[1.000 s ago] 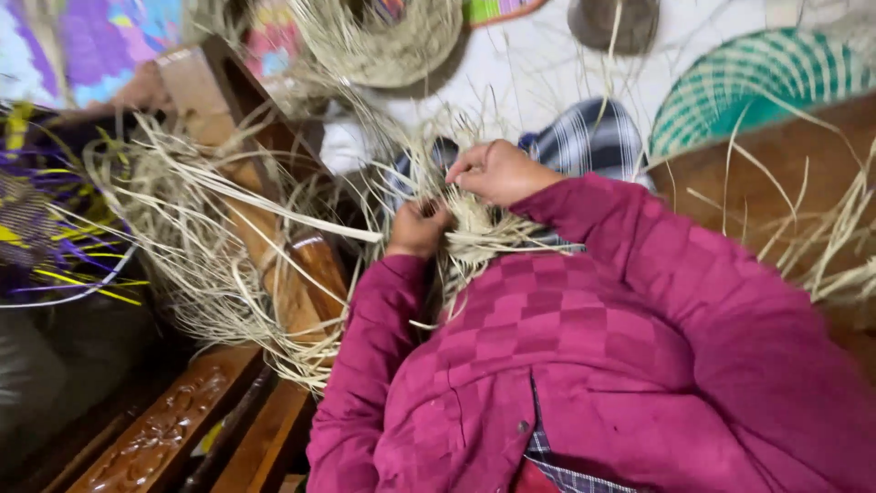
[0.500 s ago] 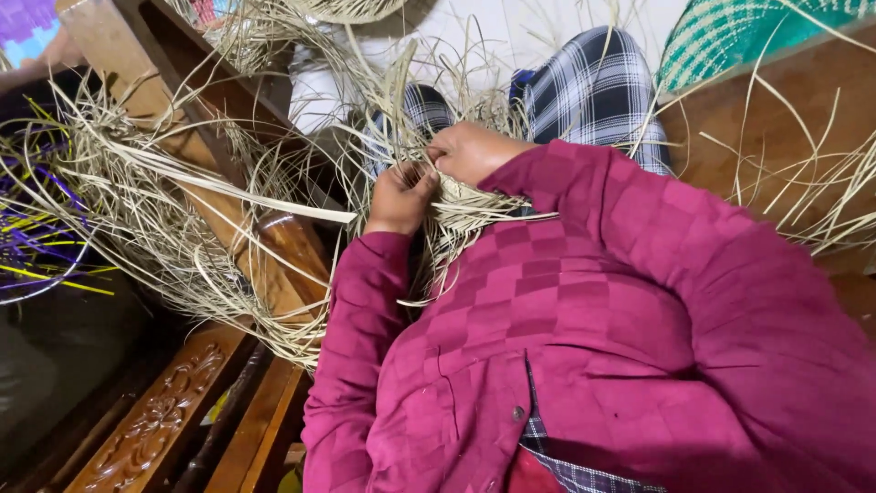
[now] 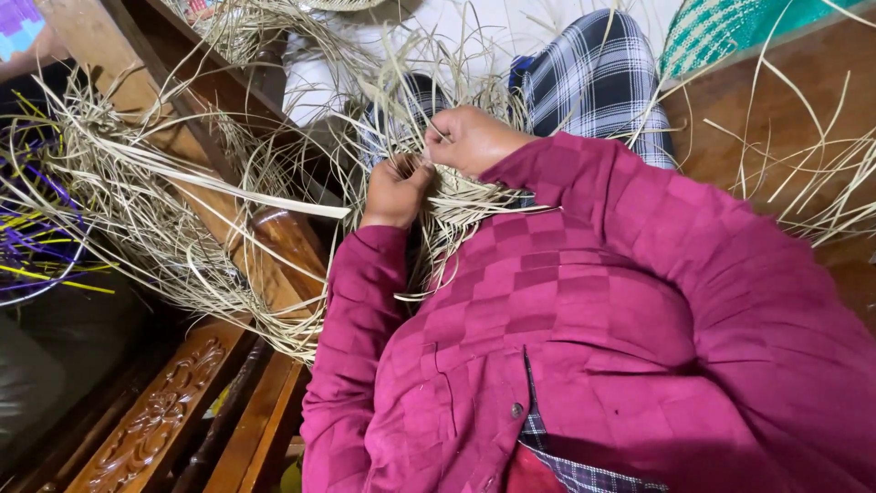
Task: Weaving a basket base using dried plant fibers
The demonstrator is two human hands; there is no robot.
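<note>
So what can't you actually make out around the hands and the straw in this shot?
- Head view: the fingers of the left hand curl inward, so their grip on the straw strands is hidden.
- The right hand covers the spot being worked.
- The woven piece beneath is masked by the magenta sleeves.
- The green woven mat is cut off by the top edge.
- The carved wooden frame runs off the bottom edge.

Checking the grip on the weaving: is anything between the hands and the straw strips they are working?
Nothing visible. The left hand and right hand are both closed directly on the pale straw strips over the lap; loose strands only lie around them.
</note>
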